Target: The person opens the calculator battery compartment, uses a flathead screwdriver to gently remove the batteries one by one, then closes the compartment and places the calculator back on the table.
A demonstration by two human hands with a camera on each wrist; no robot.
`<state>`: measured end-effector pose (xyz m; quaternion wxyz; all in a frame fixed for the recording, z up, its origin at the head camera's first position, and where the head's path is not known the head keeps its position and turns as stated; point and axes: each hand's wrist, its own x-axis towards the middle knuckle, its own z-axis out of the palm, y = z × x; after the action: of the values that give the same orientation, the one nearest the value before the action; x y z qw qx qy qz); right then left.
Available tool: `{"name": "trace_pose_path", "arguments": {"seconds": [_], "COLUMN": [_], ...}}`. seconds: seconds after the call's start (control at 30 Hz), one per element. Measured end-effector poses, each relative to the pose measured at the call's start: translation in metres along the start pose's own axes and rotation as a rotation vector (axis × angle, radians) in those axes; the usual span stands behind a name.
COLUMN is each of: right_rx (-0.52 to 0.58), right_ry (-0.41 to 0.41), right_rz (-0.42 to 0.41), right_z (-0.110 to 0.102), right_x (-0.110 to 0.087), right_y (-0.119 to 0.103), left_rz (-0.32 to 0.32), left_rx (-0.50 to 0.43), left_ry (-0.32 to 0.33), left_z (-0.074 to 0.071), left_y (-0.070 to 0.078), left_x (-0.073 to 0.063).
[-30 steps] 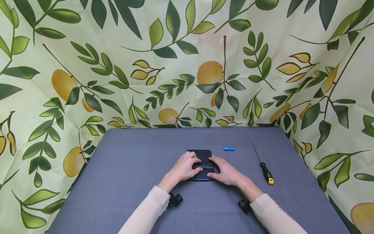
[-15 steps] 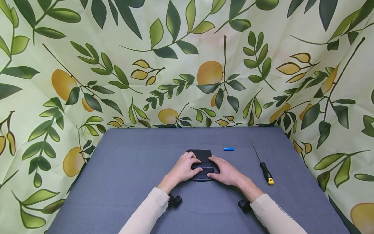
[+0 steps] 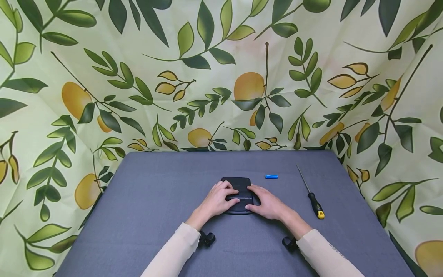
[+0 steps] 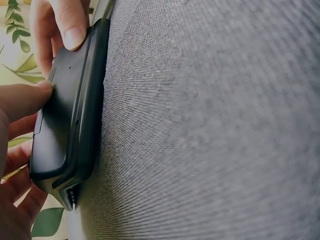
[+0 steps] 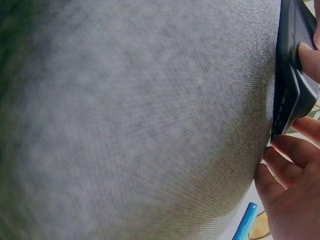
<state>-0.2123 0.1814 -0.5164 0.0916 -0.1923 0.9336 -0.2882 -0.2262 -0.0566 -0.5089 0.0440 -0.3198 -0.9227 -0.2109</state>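
Note:
Near the middle of the table lies a black flat device (image 3: 238, 184) with rounded corners and a step across its upper face. My left hand (image 3: 217, 198) grips its left side; in the left wrist view the thumb (image 4: 30, 97) presses on the upper face and the other fingers lie along the side. Opposite, my right hand (image 3: 266, 202) holds the right edge. Its thumb rests on the device's near part, and the fingers touch the side in the right wrist view. A row of small raised bits shows under the device's edge (image 5: 281, 112); its underside is hidden.
A blue battery (image 3: 271, 176) lies behind and to the right of the device. Farther right is a screwdriver (image 3: 314, 202) with a black and yellow handle, its shaft pointing away. Leaf-patterned cloth (image 3: 207, 77) hangs behind the grey table (image 3: 155, 184) and at its sides.

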Motion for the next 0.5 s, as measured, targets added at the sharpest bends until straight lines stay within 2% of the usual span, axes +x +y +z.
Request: {"name": "trace_pose_path", "arguments": {"seconds": [0.27,0.5], "right_rx": [0.002,0.0], "right_ry": [0.002,-0.002], "right_rz": [0.001,0.009], "right_z": [-0.0007,-0.0009], "right_x": [0.0008,0.0008], "right_y": [-0.0005,-0.0007], "left_rz": [0.023,0.014], "left_rx": [0.035,0.008], "left_ry": [0.009,0.002], "left_z": [0.0009,0.0001], "left_y": [0.0,-0.0014], "left_x": [-0.0012,-0.0001]}}
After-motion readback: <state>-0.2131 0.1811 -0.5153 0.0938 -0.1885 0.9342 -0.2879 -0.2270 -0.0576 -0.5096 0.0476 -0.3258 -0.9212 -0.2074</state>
